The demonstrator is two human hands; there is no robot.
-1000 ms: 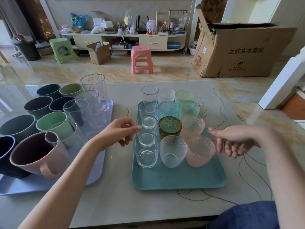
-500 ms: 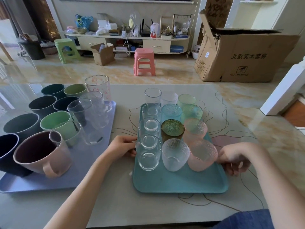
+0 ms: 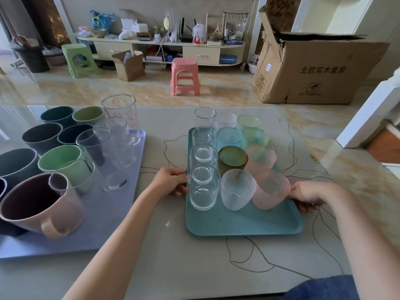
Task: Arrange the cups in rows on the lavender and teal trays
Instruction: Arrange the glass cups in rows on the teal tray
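A teal tray (image 3: 242, 224) lies on the table in front of me with several glasses standing in three rows: clear glasses (image 3: 203, 194) on the left, a frosted one (image 3: 237, 192), a dark green one (image 3: 232, 158) and pale blue ones in the middle, pink (image 3: 270, 190) and light green ones on the right. My left hand (image 3: 171, 180) grips the tray's left rim. My right hand (image 3: 309, 194) grips its right rim. The lavender tray (image 3: 91, 232) at left carries dark, green and clear cups and a pink mug (image 3: 36, 204).
The table's near edge runs just below my arms. Beyond the far edge are a pink stool (image 3: 185, 76), a green stool (image 3: 78, 59), a small open carton (image 3: 129, 64) and a large cardboard box (image 3: 313, 68) on the floor.
Both hands dropped from beside the glasses onto the teal tray's side rims and closed on them. The view moved slightly; the cups stand as before.
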